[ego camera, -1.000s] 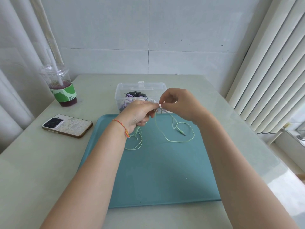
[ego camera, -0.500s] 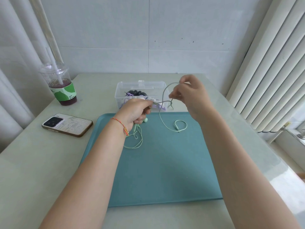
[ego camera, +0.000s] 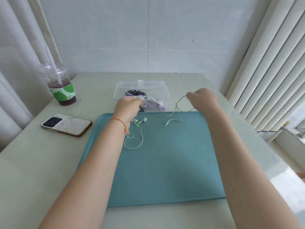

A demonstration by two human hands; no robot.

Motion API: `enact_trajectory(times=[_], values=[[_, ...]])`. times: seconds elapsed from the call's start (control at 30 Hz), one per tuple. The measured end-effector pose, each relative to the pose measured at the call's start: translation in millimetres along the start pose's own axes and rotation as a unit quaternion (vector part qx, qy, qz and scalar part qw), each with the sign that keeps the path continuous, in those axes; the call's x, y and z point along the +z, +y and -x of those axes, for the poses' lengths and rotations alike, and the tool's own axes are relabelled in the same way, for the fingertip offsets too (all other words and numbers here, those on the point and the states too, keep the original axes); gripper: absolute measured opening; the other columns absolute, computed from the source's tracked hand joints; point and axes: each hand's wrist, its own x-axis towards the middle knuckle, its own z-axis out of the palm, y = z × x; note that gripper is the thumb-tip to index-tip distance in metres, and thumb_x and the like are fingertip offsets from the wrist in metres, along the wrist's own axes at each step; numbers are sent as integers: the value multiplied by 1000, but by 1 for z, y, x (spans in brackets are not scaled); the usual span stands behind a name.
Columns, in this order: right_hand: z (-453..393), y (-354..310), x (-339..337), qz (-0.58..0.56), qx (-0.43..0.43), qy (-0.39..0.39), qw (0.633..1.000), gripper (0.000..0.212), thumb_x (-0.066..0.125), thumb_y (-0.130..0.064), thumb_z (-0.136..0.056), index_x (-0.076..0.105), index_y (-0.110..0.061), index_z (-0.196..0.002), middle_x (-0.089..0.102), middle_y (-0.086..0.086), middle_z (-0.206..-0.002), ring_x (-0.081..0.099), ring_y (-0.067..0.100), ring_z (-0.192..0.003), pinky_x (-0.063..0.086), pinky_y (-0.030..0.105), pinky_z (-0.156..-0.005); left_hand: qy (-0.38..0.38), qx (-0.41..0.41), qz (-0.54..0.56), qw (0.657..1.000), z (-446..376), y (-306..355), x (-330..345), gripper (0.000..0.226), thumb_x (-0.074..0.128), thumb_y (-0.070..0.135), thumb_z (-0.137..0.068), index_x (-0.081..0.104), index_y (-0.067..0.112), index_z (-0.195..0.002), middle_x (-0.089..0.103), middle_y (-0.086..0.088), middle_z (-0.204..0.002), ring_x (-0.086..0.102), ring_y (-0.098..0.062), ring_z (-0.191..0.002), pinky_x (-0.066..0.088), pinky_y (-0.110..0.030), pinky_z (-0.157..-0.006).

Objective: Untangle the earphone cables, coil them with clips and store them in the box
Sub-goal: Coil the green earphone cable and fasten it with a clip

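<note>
Grips [ego camera: 127, 106] [ego camera: 202, 98] on cable [ego camera: 179, 103] by box [ego camera: 142, 87]

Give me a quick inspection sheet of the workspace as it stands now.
Surface: pale table with a teal tray on it.
Job's things: green earphones on the tray, plug lying free; clear box behind the tray holds purple and black items.
Clutter: phone and iced drink cup on the table's left.
Hands: left hand grips the cable near the box; right hand pinches a cable loop, blurred.
Cables: green cable loops on the tray, not yet coiled.
Surroundings: tiled wall, curtains, vertical blinds.
</note>
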Motion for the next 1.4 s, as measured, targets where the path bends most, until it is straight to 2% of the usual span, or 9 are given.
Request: enact_trajectory(times=[0.1,0.23,0.33,0.47,0.77,1.0,1.1,1.2,1.4], values=[[10,-1,3,288,-65,37,955,18,44,-18,-86,60,-16,-94,56,9,-100,51,32,-103,34,36,-82,-97,11,-19,995,9,4,6,24,53,19,-94,57,16,-70,36,3,-53,19,-6,-32,12,-14,-37],[22,-20,3,86,-245,6,966,39,42,-4,-85,66,-22,-111,65,2,-113,56,23,-109,40,27,-83,-167,17,40,985,16,10,9,26,51,18,-96,54,14,-71,36,3,-52,18,-7,-34,10,-15,-39],[37,-32,8,-101,-223,-147,958,37,41,-2,-86,60,-22,-111,72,-6,-99,62,14,-89,41,20,-61,-204,5,119,972,17,13,7,26,48,21,-99,53,14,-74,36,4,-51,19,-6,-33,10,-15,-39],[43,-33,18,-171,-200,-223,939,25,47,-1,-85,53,-16,-105,70,4,-81,57,17,-68,46,29,-69,-192,-2,148,970,17,16,7,26,47,25,-99,54,16,-76,37,4,-50,20,-6,-32,11,-14,-39],[32,-22,9,-127,-231,-210,942,6,66,-5,-85,65,-7,-90,64,-2,-70,47,1,-47,35,12,-47,-96,78,134,983,14,12,6,24,53,23,-99,61,11,-80,35,7,-47,22,-5,-34,16,-14,-36],[19,-7,-7,-71,-203,-297,930,18,54,-10,-95,68,0,-91,73,15,-92,69,22,-86,51,31,-90,-33,76,209,974,6,13,-5,24,52,18,-99,61,13,-78,57,9,-55,50,-6,-45,36,-20,-47],[11,-7,-7,-116,-164,-224,954,24,45,-10,-95,63,-6,-79,69,11,-73,67,24,-71,51,40,-94,-7,96,88,992,7,12,-4,24,51,14,-97,60,14,-74,57,5,-59,49,-8,-47,37,-19,-46],[12,-13,-7,-240,-126,-148,951,24,48,-12,-94,59,-9,-73,49,2,-53,51,20,-49,57,43,-79,-97,86,-65,989,18,15,-2,18,53,17,-93,62,14,-77,61,1,-63,51,-10,-46,38,-21,-48],[41,-31,-8,-91,-216,-230,945,27,56,-29,-93,65,-14,-73,38,-5,-46,37,19,-44,43,31,-54,-227,5,52,972,36,36,9,45,36,46,-102,64,13,-87,61,-5,-61,53,-20,-47,49,-29,-58]])
